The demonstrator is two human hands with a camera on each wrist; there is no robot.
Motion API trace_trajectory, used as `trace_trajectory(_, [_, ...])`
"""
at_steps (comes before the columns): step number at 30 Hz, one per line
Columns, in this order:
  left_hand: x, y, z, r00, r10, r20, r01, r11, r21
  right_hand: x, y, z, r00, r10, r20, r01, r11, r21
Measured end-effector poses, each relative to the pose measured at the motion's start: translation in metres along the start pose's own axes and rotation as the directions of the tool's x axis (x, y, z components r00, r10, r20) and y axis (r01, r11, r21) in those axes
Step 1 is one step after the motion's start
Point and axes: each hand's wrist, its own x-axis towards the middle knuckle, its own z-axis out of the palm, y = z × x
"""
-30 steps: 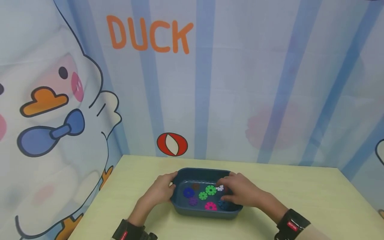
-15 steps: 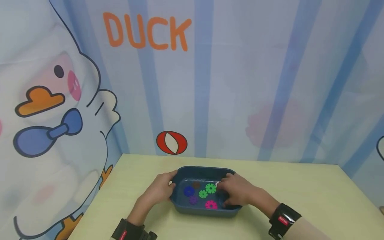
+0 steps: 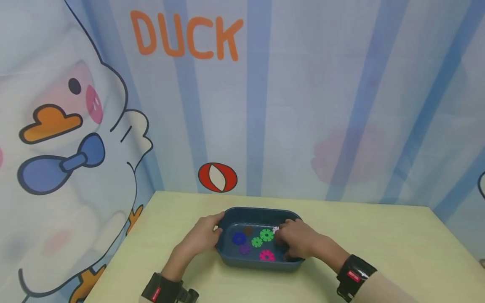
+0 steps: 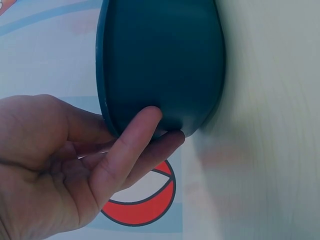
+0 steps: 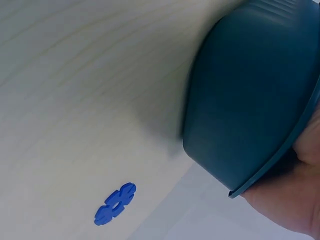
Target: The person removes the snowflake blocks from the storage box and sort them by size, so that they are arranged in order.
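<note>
A dark blue-green basin (image 3: 261, 264) stands on the table, with several notched snowflake discs lying on its floor. Among them are a blue disc (image 3: 238, 238), a purple disc (image 3: 244, 249), a pink disc (image 3: 267, 255) and a green disc (image 3: 266, 235). My left hand (image 3: 203, 233) grips the basin's left end, its thumb against the outer wall in the left wrist view. Over the basin's right end, my right hand (image 3: 301, 239) reaches inside with bent fingers, beside a partly covered white disc (image 3: 275, 229). I cannot tell whether these fingers hold a disc.
The pale yellow table (image 3: 371, 244) runs back to a printed cloth (image 3: 295, 105) with stripes and a duck. In the right wrist view, a blue snowflake piece (image 5: 115, 204) lies beyond the basin on the pale surface.
My right hand has lowered deeper into the basin and its fingers have drawn together, covering a dark blue disc seen earlier. The left hand keeps its grip.
</note>
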Motion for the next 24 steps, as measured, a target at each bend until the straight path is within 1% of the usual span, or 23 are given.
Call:
trace_trajectory(5, [0.000,0.000,-0.001,1.000,0.002,-0.007,-0.002,1.000,0.004,0.002,-0.004,-0.005,0.999,0.029,0.021,-0.028,0.999,-0.034])
trace_trajectory(9, [0.000,0.000,-0.001,1.000,0.002,-0.003,-0.002,1.000,0.000,0.002,-0.008,-0.003,0.998,0.058,-0.005,-0.058,0.995,-0.076])
trace_trajectory(13, [-0.002,0.000,-0.004,1.000,-0.012,-0.013,0.012,1.000,-0.004,0.007,-0.012,-0.001,0.996,0.081,-0.026,-0.083,0.989,-0.120])
trace_trajectory(16, [-0.002,-0.002,-0.006,1.000,-0.015,-0.025,0.015,1.000,-0.002,0.011,-0.014,-0.004,0.994,0.111,0.000,-0.110,0.989,-0.103])
trace_trajectory(18, [-0.003,-0.002,-0.006,1.000,-0.013,-0.024,0.013,1.000,-0.005,0.012,-0.015,-0.006,0.993,0.115,0.018,-0.113,0.992,-0.062])
trace_trajectory(21, [-0.002,-0.002,-0.003,1.000,0.001,-0.014,-0.001,1.000,-0.014,0.007,-0.015,-0.006,0.997,0.073,0.012,-0.073,0.997,0.009])
trace_trajectory(24, [-0.001,0.001,-0.001,1.000,0.012,0.002,-0.012,1.000,-0.023,0.000,-0.011,-0.006,0.999,0.016,-0.031,-0.014,0.997,0.072])
